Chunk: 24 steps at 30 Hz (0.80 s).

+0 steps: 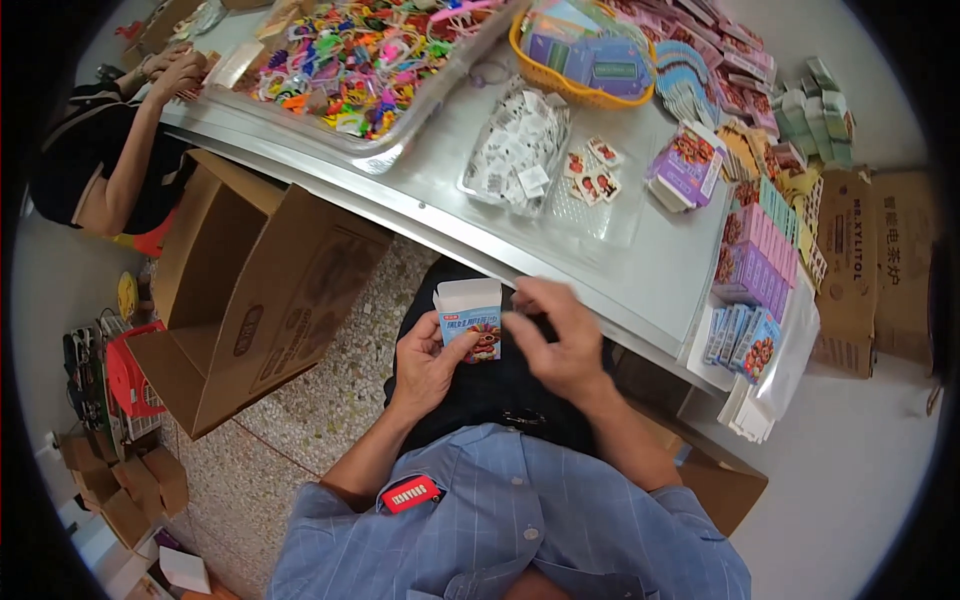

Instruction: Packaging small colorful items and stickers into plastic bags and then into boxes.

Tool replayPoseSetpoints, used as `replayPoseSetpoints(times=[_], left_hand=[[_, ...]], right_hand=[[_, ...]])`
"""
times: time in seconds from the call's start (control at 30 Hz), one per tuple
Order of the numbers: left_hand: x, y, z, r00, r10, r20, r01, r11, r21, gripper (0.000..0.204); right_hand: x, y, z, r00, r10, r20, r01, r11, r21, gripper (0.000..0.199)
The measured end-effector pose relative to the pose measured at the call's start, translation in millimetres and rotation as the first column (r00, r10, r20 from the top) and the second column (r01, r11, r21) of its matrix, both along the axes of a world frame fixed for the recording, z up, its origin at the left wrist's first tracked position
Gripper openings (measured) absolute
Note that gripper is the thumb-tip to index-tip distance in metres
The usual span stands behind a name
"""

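A small blue printed carton (468, 322) stands upright over my lap, its white top flap raised. My left hand (426, 364) is closed around its left side and lower edge, thumb across the front. Just to the right of the carton hovers my right hand (563, 335), fingers apart and slightly blurred, with nothing visible in it. Beyond both hands runs the table's front edge (520, 285).
A tub of colourful small toys (370, 70), a clear tray of white packets (520, 145), small cards (594, 172) and a yellow basket (585, 92) occupy the table. Flattened cartons (752, 262) line its right side. An open cardboard box (270, 290) stands left; another person's hand (178, 72) is far left.
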State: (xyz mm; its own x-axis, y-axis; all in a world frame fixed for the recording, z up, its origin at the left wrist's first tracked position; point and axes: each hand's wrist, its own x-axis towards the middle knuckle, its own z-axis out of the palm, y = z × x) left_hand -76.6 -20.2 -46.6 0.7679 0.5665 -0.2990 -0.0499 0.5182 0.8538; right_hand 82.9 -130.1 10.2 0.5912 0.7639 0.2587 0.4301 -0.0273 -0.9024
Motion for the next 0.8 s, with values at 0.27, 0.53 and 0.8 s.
replayPoseSetpoints(times=[0.27,0.53,0.8], left_hand=[[2.6,10.6,-12.4,0.998,0.058,-0.014,-0.057,0.998,0.028,0.026],[4.0,5.3,-35.9,0.998,-0.032,-0.053,0.032,0.999,0.0,0.031],[-3.4,27.0,-4.2,0.997,0.073,0.008,-0.073,0.997,0.002,0.035]], right_hand=[[150.1,98.8,63.4,0.915,-0.254,0.313,0.212,0.964,0.161,0.024],[204.5,226.2,94.5,0.832,0.082,0.548,-0.099,0.995,0.001,0.023],[221.7,325.6,84.1,0.773,0.137,0.619,0.012,0.973,-0.231,0.035]])
